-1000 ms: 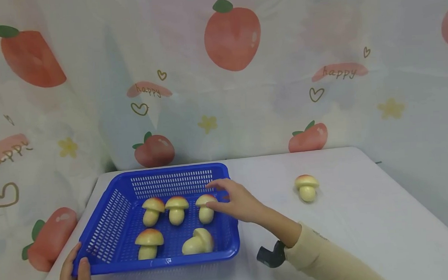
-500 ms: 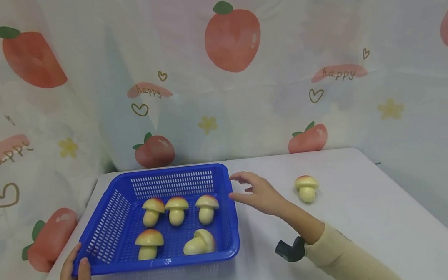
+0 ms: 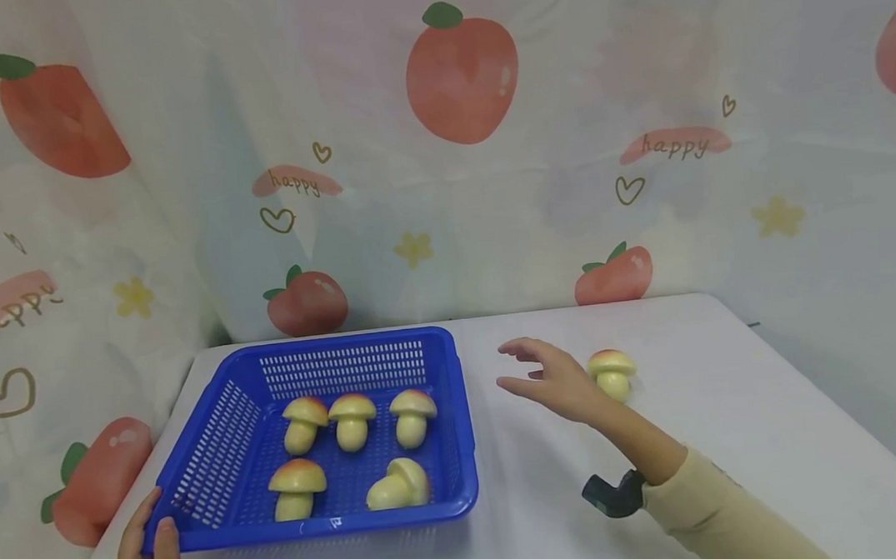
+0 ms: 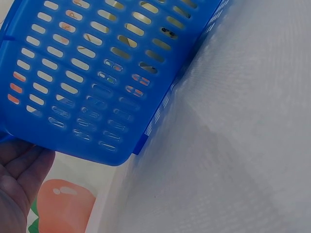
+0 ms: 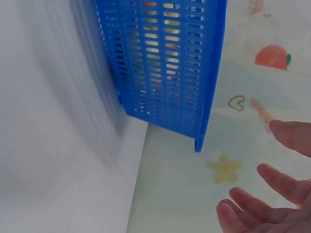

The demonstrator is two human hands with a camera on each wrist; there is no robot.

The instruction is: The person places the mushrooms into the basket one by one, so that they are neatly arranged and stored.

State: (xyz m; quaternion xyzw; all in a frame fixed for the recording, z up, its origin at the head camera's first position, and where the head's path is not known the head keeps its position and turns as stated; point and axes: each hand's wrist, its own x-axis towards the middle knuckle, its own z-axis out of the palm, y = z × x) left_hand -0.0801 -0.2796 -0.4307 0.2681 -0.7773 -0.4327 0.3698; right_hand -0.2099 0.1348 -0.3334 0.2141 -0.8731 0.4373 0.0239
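A blue perforated plastic basket (image 3: 241,534) stands on the left half of the table. Inside it are several toy mushrooms (image 3: 352,407) with cream stems and caps tinged red; the one at the front right (image 3: 400,486) lies on its side. My left hand (image 3: 146,555) grips the basket's near left corner, thumb up at the rim and fingers along the outer side. To the right of the basket my right hand (image 3: 561,385) hovers, fingers spread and loosely bent, holding nothing. Just beyond it another mushroom (image 3: 612,362) stands on the tabletop, partly hidden by that hand.
A white cloth covers the table (image 3: 755,433), whose far edge meets a hanging curtain (image 3: 490,211) printed with fruit and hearts. A black angled piece (image 3: 613,496) sits at my right wrist by the beige sleeve (image 3: 713,510).
My right hand has drawn back rightward from over the basket, uncovering the mushroom at its back right, and now overlaps the lone mushroom. The left hand keeps its grip on the corner.
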